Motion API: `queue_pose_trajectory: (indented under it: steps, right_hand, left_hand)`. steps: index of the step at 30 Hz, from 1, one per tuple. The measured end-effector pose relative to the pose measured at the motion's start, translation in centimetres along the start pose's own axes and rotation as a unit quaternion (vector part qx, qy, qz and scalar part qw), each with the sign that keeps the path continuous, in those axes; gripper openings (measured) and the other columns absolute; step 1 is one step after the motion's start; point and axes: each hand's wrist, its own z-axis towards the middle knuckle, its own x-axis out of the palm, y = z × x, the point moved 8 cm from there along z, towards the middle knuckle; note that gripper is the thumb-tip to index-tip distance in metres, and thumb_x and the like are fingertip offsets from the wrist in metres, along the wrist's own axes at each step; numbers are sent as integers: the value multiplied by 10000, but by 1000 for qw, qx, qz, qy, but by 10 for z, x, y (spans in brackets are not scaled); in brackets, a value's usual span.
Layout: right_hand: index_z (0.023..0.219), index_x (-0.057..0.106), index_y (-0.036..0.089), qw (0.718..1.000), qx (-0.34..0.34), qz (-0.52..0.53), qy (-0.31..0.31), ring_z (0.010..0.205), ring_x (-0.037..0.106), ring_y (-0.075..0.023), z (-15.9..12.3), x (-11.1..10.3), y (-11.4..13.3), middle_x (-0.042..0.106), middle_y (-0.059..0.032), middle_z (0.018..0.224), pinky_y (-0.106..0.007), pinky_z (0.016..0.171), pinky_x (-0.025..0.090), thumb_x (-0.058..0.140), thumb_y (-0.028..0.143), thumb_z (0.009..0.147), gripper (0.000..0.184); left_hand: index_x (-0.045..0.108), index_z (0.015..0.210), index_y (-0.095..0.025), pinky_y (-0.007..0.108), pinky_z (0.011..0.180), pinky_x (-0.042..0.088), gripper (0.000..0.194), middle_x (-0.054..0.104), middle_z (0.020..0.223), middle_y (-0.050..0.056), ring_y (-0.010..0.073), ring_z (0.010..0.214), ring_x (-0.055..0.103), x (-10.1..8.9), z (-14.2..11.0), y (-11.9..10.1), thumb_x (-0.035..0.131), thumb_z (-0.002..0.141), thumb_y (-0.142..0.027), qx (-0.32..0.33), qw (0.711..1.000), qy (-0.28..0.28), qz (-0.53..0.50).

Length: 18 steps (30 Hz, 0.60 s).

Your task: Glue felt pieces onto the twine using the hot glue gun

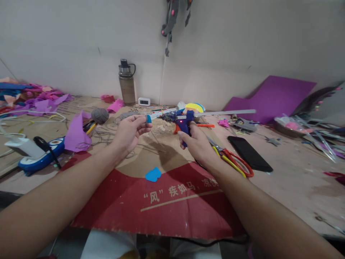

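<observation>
My right hand (pixel 195 138) is wrapped round the grip of a blue glue gun (pixel 184 120), whose small red light is lit. A long clear glue stick (pixel 229 112) juts from its back, and its nozzle points left. Between the fingertips of my left hand (pixel 134 130) is a small blue felt piece (pixel 148 119), close to the nozzle side. Whether nozzle and felt touch, I cannot tell. Another blue felt cutout (pixel 153 174) lies on the red and brown cardboard (pixel 121 205) below my hands.
Red-handled scissors (pixel 237 162) and a black phone (pixel 249 153) lie to the right. A bottle (pixel 127 84), a small white clock (pixel 144 101) and a grey yarn ball (pixel 100 115) stand behind. On the left are a blue power strip (pixel 40 162) and felt scraps (pixel 43 104); purple sheet (pixel 280 95) back right.
</observation>
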Motion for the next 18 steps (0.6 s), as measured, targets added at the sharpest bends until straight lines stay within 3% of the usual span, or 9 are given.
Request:
queue_pose_trajectory:
  steps: [3,6,8,11,13,16,18]
  right_hand:
    - [856,481,216,995,99,15,25,471,540,-156,11,1,-33,558,21,583,-303,479,445,504,266,809,72]
    - [767,478,220,990,129,-50,39,474,549,-172,19,-6,-52,557,3,553,-328,513,446,514,297,808,95]
    - [721,478,218,983,98,-154,4,575,579,-209,23,-19,-51,564,-31,586,-378,603,463,548,318,793,143]
    - [737,480,205,962,-5,-249,-114,851,582,-271,19,-36,-24,598,-106,788,-454,796,440,613,307,750,168]
    - [820,484,196,970,-49,-196,-137,921,560,-254,12,-32,-3,594,-117,908,-444,836,432,574,314,790,152]
    - [916,456,202,998,-40,-1,-43,870,586,-188,4,-1,20,597,-72,939,-380,808,466,520,344,844,172]
    - [937,420,211,993,-2,122,4,907,609,-174,0,19,31,610,-62,955,-358,827,478,579,328,811,234]
  left_hand:
    - [624,732,-158,222,571,476,93,623,708,8,122,662,616,5,-4,-5,687,713,-224,40,995,7,90]
    - [668,721,-168,215,613,434,85,638,744,11,110,692,564,5,-8,-15,704,702,-242,115,971,-15,209]
    - [688,725,-177,217,626,410,71,636,743,6,106,679,532,7,-11,-21,700,710,-245,153,952,-17,265]
    - [696,754,-192,226,610,389,53,624,727,3,111,651,509,14,-17,-28,676,737,-238,188,928,3,321]
    - [692,752,-198,232,618,388,32,629,752,9,117,663,511,22,-23,-35,665,739,-209,221,907,19,359]
    - [682,729,-206,236,633,385,62,641,819,16,121,690,514,34,-32,-43,664,712,-148,269,874,47,401]
    - [677,731,-209,240,642,385,84,639,825,17,124,697,517,39,-36,-45,654,711,-130,288,857,63,421]
